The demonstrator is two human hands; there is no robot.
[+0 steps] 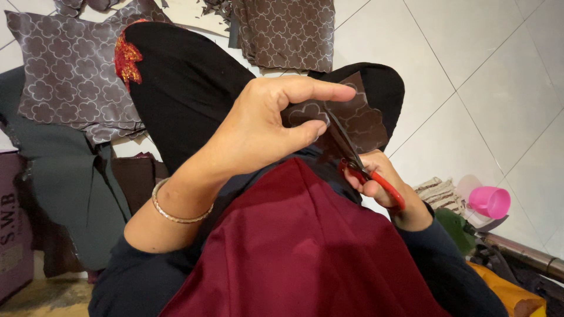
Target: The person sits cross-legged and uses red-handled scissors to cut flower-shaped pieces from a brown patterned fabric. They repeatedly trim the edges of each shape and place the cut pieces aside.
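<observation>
Maroon cloth (294, 252) drapes the lap, and just above it the left hand (258, 126) pinches a brown patterned piece (358, 120) taut – grip clamped – so the right hand (385, 191), closed round red-handled scissors (367, 170), can snip its edge.

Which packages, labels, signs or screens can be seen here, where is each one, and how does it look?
Box: at the left edge, on the floor beside the dark fabric; rectangular, dull purple, with pale lettering on its side and a faded tan label below.
No signs or screens are in view.
</observation>
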